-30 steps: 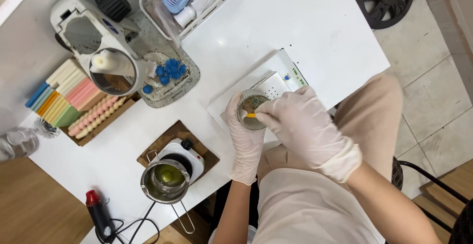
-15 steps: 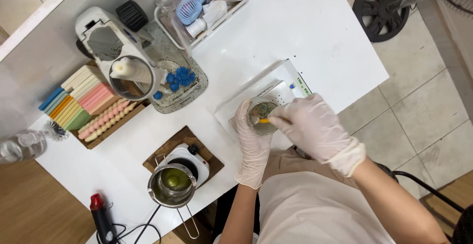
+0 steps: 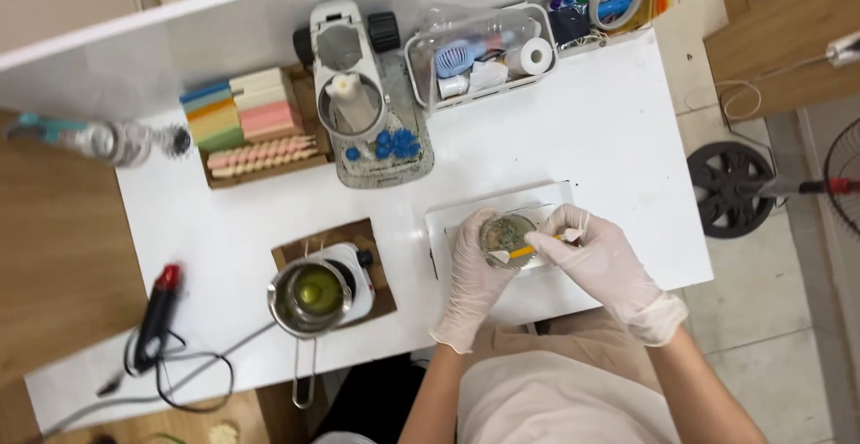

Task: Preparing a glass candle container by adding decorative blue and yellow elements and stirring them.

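Two gloved hands work over a small round dish [image 3: 507,240] near the front edge of the white table [image 3: 618,130]. Left hand [image 3: 475,269] cups the dish from the side, fingers curled around its rim, apparently to steady it. Right hand [image 3: 602,260] pinches a thin orange stick [image 3: 524,250] between thumb and fingertips, its tip reaching into the dish contents, which look mottled and greenish. The dish sits on a white tray [image 3: 448,229], a placement that would catch spills. Left of the tray, a metal pot [image 3: 309,296] with greenish liquid rests on a small hotplate [image 3: 354,269], itself on a wooden board [image 3: 296,251] that shields the tabletop. Further left lies a red-tipped corded tool [image 3: 157,314]. Beyond, a box of pastel blocks [image 3: 242,112] and pink rods stands beside a grey machine [image 3: 358,94] with blue pieces [image 3: 394,144] at its base. At the far edge, a clear bin [image 3: 484,54] holds a tape roll and small supplies.
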